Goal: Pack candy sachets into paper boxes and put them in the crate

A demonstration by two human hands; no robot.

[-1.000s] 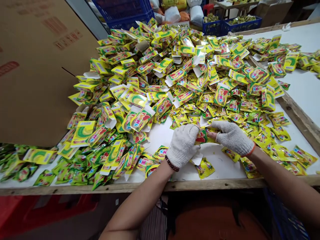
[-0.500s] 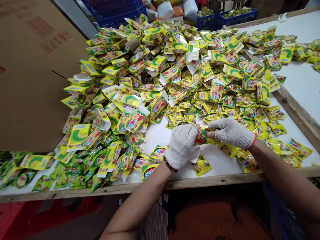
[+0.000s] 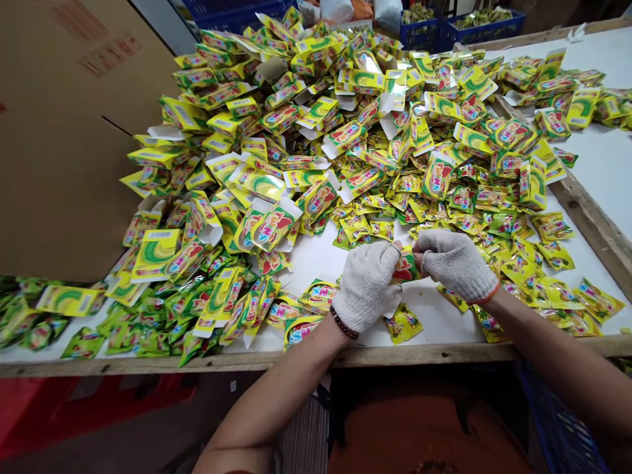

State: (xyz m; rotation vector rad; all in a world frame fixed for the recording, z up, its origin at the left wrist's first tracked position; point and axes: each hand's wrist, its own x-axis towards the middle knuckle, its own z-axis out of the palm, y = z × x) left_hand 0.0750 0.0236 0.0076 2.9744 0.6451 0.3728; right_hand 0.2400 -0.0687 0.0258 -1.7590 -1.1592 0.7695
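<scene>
My left hand [image 3: 371, 280], in a white knitted glove with a bead bracelet at the wrist, is closed around a small yellow, green and red candy box [image 3: 405, 264]. A white flap shows under that hand. My right hand [image 3: 451, 262], gloved with bare fingertips, pinches at the box's right end; its fingertips partly hide that end. Just below the hands lies a yellow sachet [image 3: 403, 324]. Beyond them, loose yellow sachets [image 3: 355, 227] spread over the white tabletop [image 3: 316, 260]. Left of my left hand are several similar boxes [image 3: 302, 329].
A high heap of boxes [image 3: 281, 118], many with flaps up, covers the table's middle. Green sachets [image 3: 162, 329] lie at left beside a large carton [image 3: 59, 145]. A wooden strip [image 3: 587, 210] divides the table at right. Blue crates [image 3: 481, 29] stand behind.
The view has shifted slightly, so the table's front edge sits higher. My right fingers have curled in more closely at the box's end. My left hand keeps its hold.
</scene>
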